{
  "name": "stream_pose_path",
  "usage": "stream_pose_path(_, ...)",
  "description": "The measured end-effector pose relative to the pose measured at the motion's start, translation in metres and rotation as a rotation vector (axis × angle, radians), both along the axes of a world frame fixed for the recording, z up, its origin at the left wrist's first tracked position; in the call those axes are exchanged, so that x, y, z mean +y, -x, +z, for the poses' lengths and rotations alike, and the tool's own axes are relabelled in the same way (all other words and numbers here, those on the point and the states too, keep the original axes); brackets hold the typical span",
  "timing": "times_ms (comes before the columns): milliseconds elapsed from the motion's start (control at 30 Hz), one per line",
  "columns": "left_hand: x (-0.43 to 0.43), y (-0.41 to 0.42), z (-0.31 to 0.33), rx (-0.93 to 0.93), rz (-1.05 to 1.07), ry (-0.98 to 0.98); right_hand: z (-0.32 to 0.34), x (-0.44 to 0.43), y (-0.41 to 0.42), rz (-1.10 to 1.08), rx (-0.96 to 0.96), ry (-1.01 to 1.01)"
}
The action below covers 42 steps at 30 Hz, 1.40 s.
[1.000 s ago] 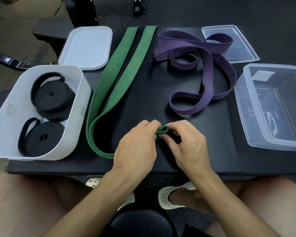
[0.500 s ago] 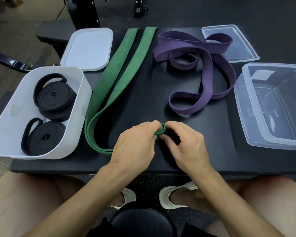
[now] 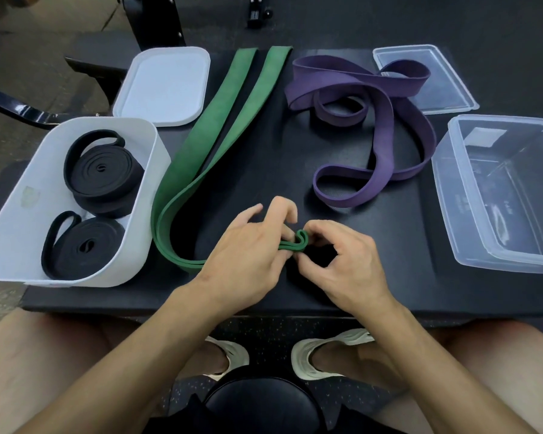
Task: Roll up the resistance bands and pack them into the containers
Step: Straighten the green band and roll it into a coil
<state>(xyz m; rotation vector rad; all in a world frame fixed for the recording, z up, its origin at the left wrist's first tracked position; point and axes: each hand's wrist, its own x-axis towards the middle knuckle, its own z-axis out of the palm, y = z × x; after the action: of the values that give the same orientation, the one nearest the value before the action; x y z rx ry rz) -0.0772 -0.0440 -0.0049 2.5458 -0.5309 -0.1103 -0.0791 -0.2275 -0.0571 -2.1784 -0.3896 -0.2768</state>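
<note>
done: two black bands (image 3: 102, 180) in white box (image 3: 22, 211) | now: both hands (image 3: 248, 258) pinch green band (image 3: 220, 126) end | left: purple band (image 3: 386, 120)

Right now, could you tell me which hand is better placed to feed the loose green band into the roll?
Probably the left. The left hand lies over the flat length of the green band, which trails off to that side, while the right hand pinches the curled end.
</note>
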Motion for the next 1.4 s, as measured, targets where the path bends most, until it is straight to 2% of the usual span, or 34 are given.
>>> stream_pose_path(233,0.004,-0.005,-0.005,0.062,-0.006,0.010,0.001,0.002,0.000,-0.002,-0.037,0.065)
stream_pose_path(367,0.002,-0.004,-0.003,0.038,0.028,0.027,0.002,0.002,-0.001,0.027,-0.041,0.074)
stream_pose_path(733,-0.001,0.018,-0.004,-0.016,0.077,-0.162,0.004,0.009,0.001,0.024,-0.024,0.162)
stream_pose_path(833,-0.002,0.021,-0.003,-0.011,0.133,-0.116,0.006,0.010,0.001,0.023,0.001,0.167)
stream_pose_path(1000,0.003,0.023,-0.002,-0.028,0.079,-0.175,0.006,0.011,-0.001,0.043,0.019,0.172)
stream_pose_path(1167,0.002,0.017,-0.004,0.083,0.254,0.011,0.005,0.013,-0.003,-0.029,0.090,0.165)
stream_pose_path(1267,-0.002,0.013,-0.005,0.070,0.257,-0.065,0.007,0.013,-0.002,-0.040,0.093,0.157)
stream_pose_path(1400,0.003,0.009,-0.004,0.009,0.154,-0.195,0.009,0.014,0.007,-0.087,0.069,0.110)
